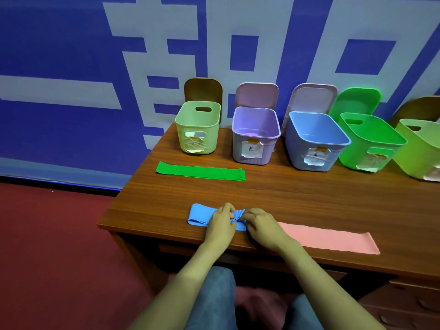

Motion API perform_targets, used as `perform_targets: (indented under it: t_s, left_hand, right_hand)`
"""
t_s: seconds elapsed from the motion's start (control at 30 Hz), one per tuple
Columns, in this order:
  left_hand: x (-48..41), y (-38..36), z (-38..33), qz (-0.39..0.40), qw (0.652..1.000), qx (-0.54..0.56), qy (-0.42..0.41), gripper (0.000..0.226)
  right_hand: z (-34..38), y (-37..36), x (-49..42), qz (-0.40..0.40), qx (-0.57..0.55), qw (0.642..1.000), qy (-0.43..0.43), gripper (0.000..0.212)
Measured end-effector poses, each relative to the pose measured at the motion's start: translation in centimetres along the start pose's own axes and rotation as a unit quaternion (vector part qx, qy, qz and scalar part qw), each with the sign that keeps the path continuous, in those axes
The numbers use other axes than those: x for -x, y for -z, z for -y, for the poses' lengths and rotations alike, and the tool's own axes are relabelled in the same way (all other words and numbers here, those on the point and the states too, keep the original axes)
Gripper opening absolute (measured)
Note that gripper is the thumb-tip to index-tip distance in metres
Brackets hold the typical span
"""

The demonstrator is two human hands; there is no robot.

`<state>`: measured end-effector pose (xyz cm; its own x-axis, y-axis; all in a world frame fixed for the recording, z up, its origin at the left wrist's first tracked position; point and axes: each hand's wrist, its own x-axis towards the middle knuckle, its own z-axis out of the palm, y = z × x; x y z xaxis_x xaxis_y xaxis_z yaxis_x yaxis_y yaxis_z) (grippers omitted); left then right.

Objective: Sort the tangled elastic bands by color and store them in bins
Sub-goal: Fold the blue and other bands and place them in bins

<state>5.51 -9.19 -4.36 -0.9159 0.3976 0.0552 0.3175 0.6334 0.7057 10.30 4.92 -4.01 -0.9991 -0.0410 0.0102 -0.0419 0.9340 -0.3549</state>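
A blue elastic band (200,214) lies folded near the front edge of the wooden table (285,194). My left hand (220,222) and my right hand (260,223) both pinch its bunched right end between them. A pink band (333,239) lies flat to the right of my right hand. Farther back on the left, a green band (200,171) lies flat. Along the back stand a pale green bin (197,127), a purple bin (256,134), a blue bin (314,139), a bright green bin (369,141) and a lime bin (421,151).
Each bin carries a paper label on its front, and lids lean against the blue and white wall behind them. The table's left edge drops to a red floor (47,246). My knees in jeans show under the front edge. Drawers (404,303) sit at lower right.
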Motion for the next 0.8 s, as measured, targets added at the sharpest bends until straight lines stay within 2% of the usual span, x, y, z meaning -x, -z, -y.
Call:
perform_targets:
  t_s: [0.07, 0.17, 0.23, 0.3, 0.37, 0.47, 0.53, 0.63, 0.7, 0.8]
  left_hand:
    - [0.0, 0.1, 0.2, 0.025, 1.000, 0.003, 0.008, 0.027]
    - [0.0, 0.6, 0.4, 0.060, 0.998, 0.010, 0.018, 0.033]
    - [0.0, 0.9, 0.4, 0.072, 0.997, 0.025, 0.026, 0.030]
    - [-0.1, 1.4, 0.3, 0.078, 0.995, 0.047, 0.034, 0.026]
    - [-0.3, 2.2, 0.4, 0.057, 0.995, 0.063, 0.048, 0.026]
    - [-0.7, 3.7, 2.0, -0.073, 0.995, -0.010, 0.065, 0.028]
    - [-0.9, 4.5, 3.7, -0.128, 0.981, -0.085, 0.123, 0.030]
    - [-1.3, 5.2, 5.4, -0.049, 0.956, -0.132, 0.258, 0.048]
    - [-1.6, 5.5, 5.5, -0.010, 0.951, -0.119, 0.285, 0.045]
    - [-1.9, 5.8, 5.1, -0.021, 0.954, -0.069, 0.292, 0.034]
  right_hand:
    - [-0.3, 0.7, -0.1, -0.005, -0.020, 1.000, -0.017, 0.037]
    - [-0.5, 2.1, -0.3, -0.086, 0.003, 0.994, -0.064, 0.027]
    - [0.1, 2.7, -0.6, -0.115, 0.018, 0.993, -0.033, 0.026]
    - [0.8, 2.3, -0.9, -0.074, 0.030, 0.997, 0.020, 0.029]
    - [1.3, 1.2, -1.1, -0.020, 0.064, 0.997, 0.022, 0.030]
    - [1.3, 0.3, -0.8, -0.013, 0.073, 0.997, -0.001, 0.031]
    - [1.2, 0.3, -0.5, -0.015, 0.078, 0.997, 0.000, 0.031]
    - [1.0, 0.5, -0.4, -0.004, 0.066, 0.998, -0.006, 0.032]
    - [1.0, 0.6, -0.4, -0.003, 0.056, 0.998, -0.007, 0.033]
    - [0.8, 0.7, -0.5, 0.012, 0.033, 0.999, -0.007, 0.034]
